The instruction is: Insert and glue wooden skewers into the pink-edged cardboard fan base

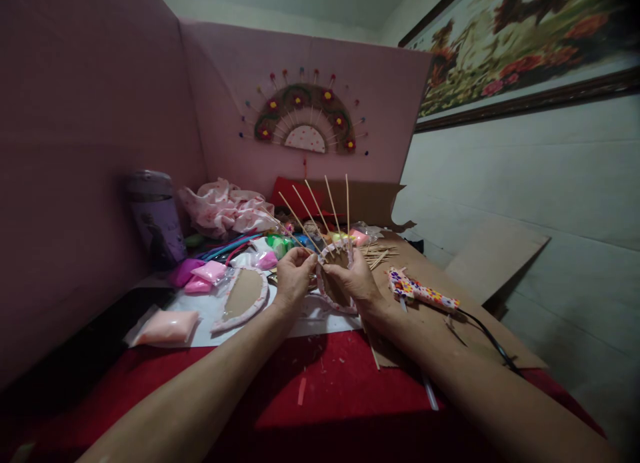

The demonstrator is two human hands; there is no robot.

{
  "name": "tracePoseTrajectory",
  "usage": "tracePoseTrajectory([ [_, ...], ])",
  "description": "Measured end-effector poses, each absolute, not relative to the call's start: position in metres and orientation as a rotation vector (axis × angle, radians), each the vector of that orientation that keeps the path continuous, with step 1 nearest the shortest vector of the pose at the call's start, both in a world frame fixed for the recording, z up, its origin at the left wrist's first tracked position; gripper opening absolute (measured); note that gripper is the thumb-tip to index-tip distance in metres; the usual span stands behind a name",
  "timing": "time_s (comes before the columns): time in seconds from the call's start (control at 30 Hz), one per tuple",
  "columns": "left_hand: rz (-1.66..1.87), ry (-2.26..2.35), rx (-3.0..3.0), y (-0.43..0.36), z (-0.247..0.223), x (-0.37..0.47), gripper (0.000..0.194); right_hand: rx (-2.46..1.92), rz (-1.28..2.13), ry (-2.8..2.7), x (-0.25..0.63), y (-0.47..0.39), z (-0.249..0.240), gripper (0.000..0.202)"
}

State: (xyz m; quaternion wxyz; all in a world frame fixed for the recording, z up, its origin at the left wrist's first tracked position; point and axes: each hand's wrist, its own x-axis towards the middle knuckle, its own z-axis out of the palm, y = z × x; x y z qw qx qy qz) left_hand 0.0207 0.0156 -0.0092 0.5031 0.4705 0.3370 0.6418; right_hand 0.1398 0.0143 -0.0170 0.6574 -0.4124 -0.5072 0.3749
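My right hand (361, 279) grips a cardboard half-circle (333, 288) edged with pink-and-white fabric, thumb across its brown face. Several thin wooden sticks (311, 213) fan upward from its curved edge. At the left edge of this piece, my left hand (294, 276) pinches a thin wooden stick (287, 231); the stick's lower end is hidden by the fingertips. A second fabric-edged cardboard half-circle (245, 293) lies on white paper to the left. To the right of my hands rests a flower-patterned glue gun (423, 293) with a black cord.
A decorated fan (300, 109) hangs on the pink panel ahead. Left stand a purple tumbler (156, 219), crumpled pink fabric (227, 206) and bags of coloured clay (167, 326). Loose sticks (377, 255) lie on a cardboard sheet (480, 339) at right. Red cloth (280, 396) covers the front.
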Motion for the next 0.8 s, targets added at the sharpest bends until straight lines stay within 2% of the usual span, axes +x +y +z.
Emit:
tracePoseTrajectory([
  [0.57, 1.553, 0.814, 1.117, 0.0146, -0.0081, 0.0218, 0.030, -0.935, 0.836, -1.142, 0.1391, 0.0138, -0.0174, 0.041],
  [0.8, 1.540, 0.832, 1.144, 0.0142, -0.0095, 0.0212, 0.034, -0.947, 0.850, -1.132, 0.1393, 0.0138, -0.0179, 0.045],
])
